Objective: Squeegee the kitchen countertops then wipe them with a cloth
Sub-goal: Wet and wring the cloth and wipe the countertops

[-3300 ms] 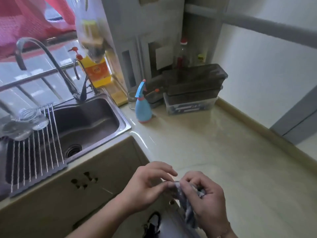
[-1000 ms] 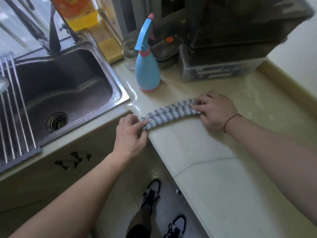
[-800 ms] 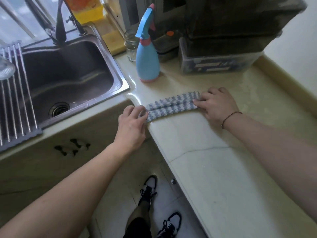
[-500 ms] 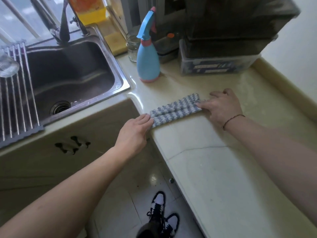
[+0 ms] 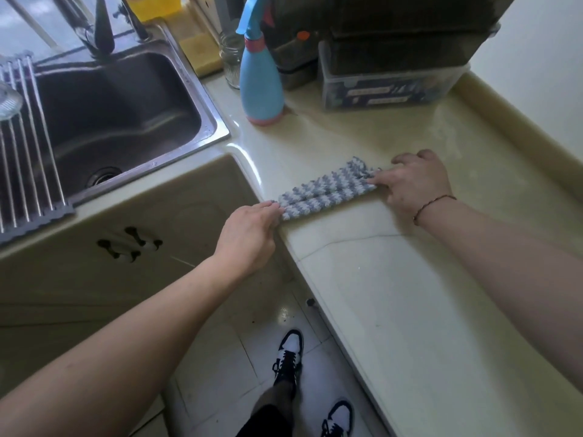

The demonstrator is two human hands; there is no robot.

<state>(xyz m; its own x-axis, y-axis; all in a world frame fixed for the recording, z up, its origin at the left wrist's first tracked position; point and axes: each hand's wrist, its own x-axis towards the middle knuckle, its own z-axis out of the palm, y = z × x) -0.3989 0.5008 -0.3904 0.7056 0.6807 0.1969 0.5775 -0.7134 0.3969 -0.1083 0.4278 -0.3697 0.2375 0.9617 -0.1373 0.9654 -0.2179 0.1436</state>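
Soft daylight from upper left, glare streak on countertop point(image 5: 249, 156); wide-angle bending at edges, slight overall blur

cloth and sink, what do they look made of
Cloth: soft, fluffy fabric, likely chenille or microfibre, judging by its nubby grey-and-white zigzag pile. Sink: brushed stainless steel by the look, grey metal with dull streaky reflections and a bright rim.
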